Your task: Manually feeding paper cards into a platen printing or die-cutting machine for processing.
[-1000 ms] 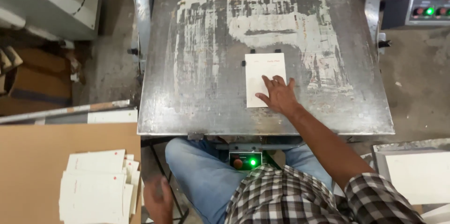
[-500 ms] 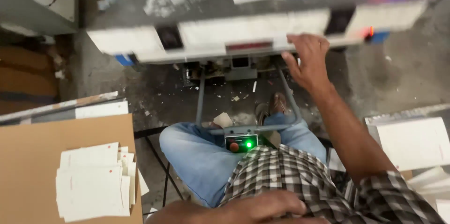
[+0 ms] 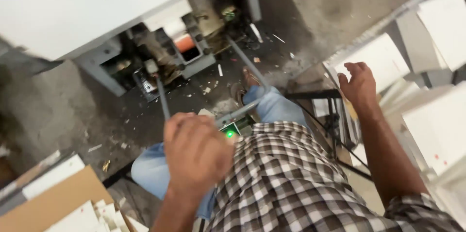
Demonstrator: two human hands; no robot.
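Two bare hands show: the left hand (image 3: 196, 156), blurred over the lap, fingers curled together, grasp impossible to tell. Farther right, the right hand (image 3: 358, 84) hovers spread apart, touching nothing, above the stacked white paper cards (image 3: 376, 59).

One head-worn view, steeply downward and close over the lap, somewhat motion-blurred.

Left hand (image 3: 196, 156) blurred, back toward camera; fingers and anything in them hidden. Right hand (image 3: 358, 84) reaches a white card stack (image 3: 376, 59); fingertip contact unclear. Machine (image 3: 97, 8) cut by top edge. Cardboard box (image 3: 53, 203) cut at bottom-left corner.
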